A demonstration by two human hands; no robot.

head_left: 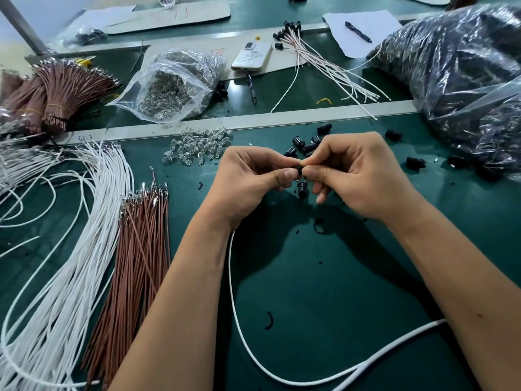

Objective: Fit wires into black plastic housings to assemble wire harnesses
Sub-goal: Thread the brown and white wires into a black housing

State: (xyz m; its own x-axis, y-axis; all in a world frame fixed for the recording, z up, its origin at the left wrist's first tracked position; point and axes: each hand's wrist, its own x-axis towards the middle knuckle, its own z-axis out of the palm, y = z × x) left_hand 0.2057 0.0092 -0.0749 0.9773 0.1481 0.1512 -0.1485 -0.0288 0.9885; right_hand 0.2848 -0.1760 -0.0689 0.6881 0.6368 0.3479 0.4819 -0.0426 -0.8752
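Black housing pinched between left hand thumb and right hand fingertips, both curled tight. White wire trails toward 6 o'clock under left palm; its tip is hidden. Housing axis roughly 9-to-3; hands equally near.

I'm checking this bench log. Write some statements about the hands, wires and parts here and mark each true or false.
1. Both hands pinch one black housing between them. True; left hand, right hand.
2. The brown wires lie right of the hands. False: they lie left, beside the white wires.
3. A phone lies beyond the metal strip. True.
4. The pen on the paper is red. False: it is black.
5. A white wire loops on the mat below the hands. True.
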